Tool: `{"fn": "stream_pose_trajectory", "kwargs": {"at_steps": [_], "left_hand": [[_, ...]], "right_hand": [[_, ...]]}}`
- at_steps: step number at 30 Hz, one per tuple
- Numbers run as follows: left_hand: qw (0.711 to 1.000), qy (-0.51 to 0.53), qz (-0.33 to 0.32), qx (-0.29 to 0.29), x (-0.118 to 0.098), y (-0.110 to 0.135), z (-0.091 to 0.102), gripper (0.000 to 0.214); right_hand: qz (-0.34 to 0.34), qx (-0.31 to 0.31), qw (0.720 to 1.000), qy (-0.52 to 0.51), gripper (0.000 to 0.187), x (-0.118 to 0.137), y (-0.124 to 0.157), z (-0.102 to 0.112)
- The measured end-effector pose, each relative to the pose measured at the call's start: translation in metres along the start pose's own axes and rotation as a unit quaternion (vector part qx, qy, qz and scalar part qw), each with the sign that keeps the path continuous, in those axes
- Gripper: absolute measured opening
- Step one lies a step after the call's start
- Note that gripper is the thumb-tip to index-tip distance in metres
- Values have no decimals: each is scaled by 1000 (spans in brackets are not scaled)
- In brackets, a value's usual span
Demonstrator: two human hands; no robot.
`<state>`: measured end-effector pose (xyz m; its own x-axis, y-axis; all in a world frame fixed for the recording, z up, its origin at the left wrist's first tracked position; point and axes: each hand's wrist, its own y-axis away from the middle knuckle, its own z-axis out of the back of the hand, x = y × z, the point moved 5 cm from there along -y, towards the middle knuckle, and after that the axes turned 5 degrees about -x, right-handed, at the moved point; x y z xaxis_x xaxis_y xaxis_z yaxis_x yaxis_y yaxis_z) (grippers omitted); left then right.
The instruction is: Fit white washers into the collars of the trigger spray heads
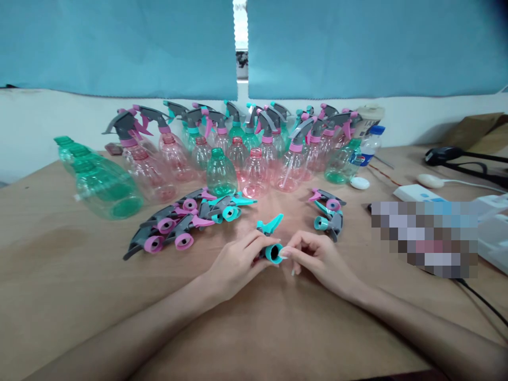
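Note:
My left hand (238, 262) grips a grey-and-teal trigger spray head (273, 254), its collar opening turned toward me. My right hand (321, 262) is closed in a pinch at the right edge of that collar; a small pale spot shows at the fingertips, too small to name. To the left lie several loose spray heads with pink collars (184, 241) and teal ones (231, 212). Beyond my right hand are a pink-collared spray head (331, 202) and a teal-collared one (322, 223).
Behind stand open green bottles (221, 174), open pink bottles (255, 174) and several bottles with spray heads fitted (288, 169). At right are a Pepsi bottle (371, 145), a white round lid (360, 183), a power strip (420, 196) and a blurred-out device (428, 241) with a cable.

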<state>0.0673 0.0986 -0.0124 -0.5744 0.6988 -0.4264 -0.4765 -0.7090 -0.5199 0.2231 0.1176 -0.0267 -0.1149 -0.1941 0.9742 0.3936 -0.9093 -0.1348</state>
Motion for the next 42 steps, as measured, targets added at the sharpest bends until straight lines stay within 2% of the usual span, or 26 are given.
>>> {"fn": "stream_pose_trajectory", "kwargs": {"at_steps": [6,9,12,16,22,25,28,36,42], "left_hand": [[1000,10,-5,-6,-2,-2,2,20],[1000,8,3,-8,-1,-3,2,21],[1000,5,6,-6,-1,-3,2,23],[1000,-3,2,-11,-1,-3,1,23],[1000,-6,7,-15,-1,-2,2,25],[1000,1,15,-7,-1,-3,2,24],[1000,4,15,-1,-1,-3,2,24],[1000,-1,1,2,-1,-3,1,23],[1000,-12,-8,7,-2,-3,1,24]], "right_hand": [[44,31,998,35,23,11,0,-7],[72,-12,994,78,20,13,-1,-3],[68,-60,992,83,16,9,-1,0],[57,-68,995,46,19,4,1,-3],[151,-115,979,71,22,13,4,6],[204,-95,969,101,30,17,7,7],[229,-60,957,170,35,18,8,2],[234,-56,940,244,34,19,10,-1],[195,-49,945,257,31,16,8,-3]]}}
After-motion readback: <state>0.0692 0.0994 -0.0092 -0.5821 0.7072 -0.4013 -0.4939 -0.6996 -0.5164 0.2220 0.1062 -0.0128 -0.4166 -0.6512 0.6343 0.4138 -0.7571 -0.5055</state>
